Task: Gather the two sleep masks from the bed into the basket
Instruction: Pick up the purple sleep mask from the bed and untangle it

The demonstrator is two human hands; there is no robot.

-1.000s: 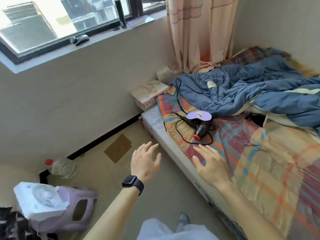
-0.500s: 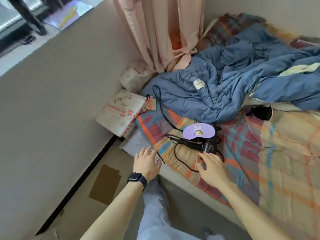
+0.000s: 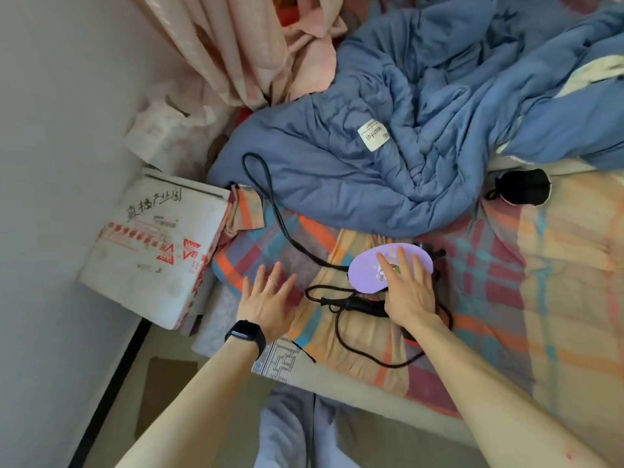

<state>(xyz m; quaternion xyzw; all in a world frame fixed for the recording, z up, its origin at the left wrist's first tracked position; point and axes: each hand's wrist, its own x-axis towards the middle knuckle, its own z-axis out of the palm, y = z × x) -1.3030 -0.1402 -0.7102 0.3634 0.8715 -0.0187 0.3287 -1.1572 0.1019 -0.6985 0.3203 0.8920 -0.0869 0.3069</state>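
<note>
A lilac sleep mask (image 3: 368, 270) with a small cartoon print lies on top of a black hair dryer (image 3: 363, 304) on the plaid bedsheet. My right hand (image 3: 407, 292) rests flat on the mask's right half, fingers spread and not closed. My left hand (image 3: 266, 300), with a ring and a black watch on the wrist, lies open on the sheet to the left of the dryer's cord. A black sleep mask (image 3: 521, 187) lies farther right, at the edge of the blue quilt. No basket is in view.
A rumpled blue quilt (image 3: 422, 130) covers the far part of the bed. The dryer's black cord (image 3: 270, 204) loops across the sheet. A white printed box (image 3: 155, 244) leans between bed and wall. Pink curtains (image 3: 243, 45) hang behind.
The view has moved in over the bed. My right hand has gone forward from the dryer onto the lilac mask. My left hand has moved onto the sheet.
</note>
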